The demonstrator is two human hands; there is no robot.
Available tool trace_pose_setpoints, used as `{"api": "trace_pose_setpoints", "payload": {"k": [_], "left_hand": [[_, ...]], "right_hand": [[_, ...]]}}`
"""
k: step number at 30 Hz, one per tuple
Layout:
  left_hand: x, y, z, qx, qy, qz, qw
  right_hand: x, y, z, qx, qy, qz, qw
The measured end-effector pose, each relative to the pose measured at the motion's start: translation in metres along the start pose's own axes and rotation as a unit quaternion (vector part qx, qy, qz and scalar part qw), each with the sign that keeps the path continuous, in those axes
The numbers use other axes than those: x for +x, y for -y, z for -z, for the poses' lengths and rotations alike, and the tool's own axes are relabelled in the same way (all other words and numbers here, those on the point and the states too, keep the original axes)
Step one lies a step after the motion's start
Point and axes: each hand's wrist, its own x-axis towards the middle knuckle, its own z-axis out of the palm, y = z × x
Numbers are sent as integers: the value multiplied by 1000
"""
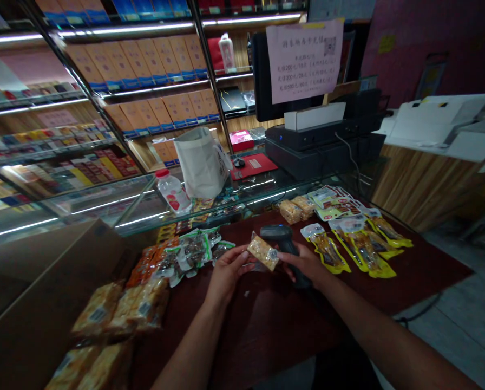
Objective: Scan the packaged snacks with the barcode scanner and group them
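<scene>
My left hand pinches the left end of a small clear-wrapped snack bar, holding it above the dark red countertop. My right hand grips a black handheld barcode scanner and its fingers also touch the right end of the bar. The scanner's head sits just behind the bar.
Yellow snack packets lie in a row to the right. Green and orange packets and wrapped bars pile up at left. A bottle and white bag stand on the glass case. A monitor and register sit behind.
</scene>
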Motion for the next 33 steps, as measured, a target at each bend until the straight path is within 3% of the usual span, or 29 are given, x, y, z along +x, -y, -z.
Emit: {"api": "trace_pose_setpoints", "payload": {"k": [7,14,20,33], "left_hand": [[-1,0,1,75,-42,-81,993],[5,-4,15,80,-210,-211,951],[10,-8,33,106,-261,-236,930],[14,-3,41,191,-283,-241,909]], "right_hand": [[-1,-1,-1,-12,3,1,1000],[-8,7,2,-14,-28,39,999],[-19,11,-2,-13,13,58,998],[-20,9,-6,-35,69,50,996]]}}
